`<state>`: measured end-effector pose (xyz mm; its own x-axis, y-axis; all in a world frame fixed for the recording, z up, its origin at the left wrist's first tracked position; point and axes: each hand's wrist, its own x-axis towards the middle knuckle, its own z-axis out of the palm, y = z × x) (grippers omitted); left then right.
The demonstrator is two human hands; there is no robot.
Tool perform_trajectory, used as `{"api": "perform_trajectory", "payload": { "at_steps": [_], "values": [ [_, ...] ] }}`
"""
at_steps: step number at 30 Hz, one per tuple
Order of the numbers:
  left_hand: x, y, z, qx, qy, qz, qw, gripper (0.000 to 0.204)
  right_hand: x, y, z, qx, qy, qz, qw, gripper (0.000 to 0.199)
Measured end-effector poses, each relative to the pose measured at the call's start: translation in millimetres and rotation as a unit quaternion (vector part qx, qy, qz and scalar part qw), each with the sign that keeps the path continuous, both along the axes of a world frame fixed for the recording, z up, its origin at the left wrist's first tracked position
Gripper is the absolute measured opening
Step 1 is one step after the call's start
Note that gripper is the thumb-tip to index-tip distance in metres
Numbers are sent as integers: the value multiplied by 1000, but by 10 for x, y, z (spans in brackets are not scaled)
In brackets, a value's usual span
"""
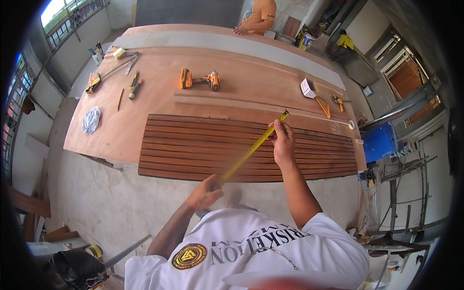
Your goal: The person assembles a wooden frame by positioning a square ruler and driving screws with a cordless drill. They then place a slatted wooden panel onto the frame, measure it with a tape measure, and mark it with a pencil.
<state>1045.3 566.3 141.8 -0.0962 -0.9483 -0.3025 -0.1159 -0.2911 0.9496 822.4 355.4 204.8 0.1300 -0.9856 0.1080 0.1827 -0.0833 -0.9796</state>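
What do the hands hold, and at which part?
A yellow tape measure. The right hand pinches the blade near its far end; the left hand grips the near end, its case hidden.

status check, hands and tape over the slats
Left hand on tape near end, right hand pinching it farther out. Tape stretched across slat panel. Nothing on the slats.
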Motion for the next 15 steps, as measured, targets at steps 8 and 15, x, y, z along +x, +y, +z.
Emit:
{"api": "perform_trajectory", "payload": {
  "at_steps": [8,15],
  "values": [
    [-31,-7,-218,80,56,52,994,26,133,170,-28,24,11,13,1000,29],
    [32,-50,-420,70,121,126,982,26,619,1047,-562,90,89,345,930,61]
  ]
}}
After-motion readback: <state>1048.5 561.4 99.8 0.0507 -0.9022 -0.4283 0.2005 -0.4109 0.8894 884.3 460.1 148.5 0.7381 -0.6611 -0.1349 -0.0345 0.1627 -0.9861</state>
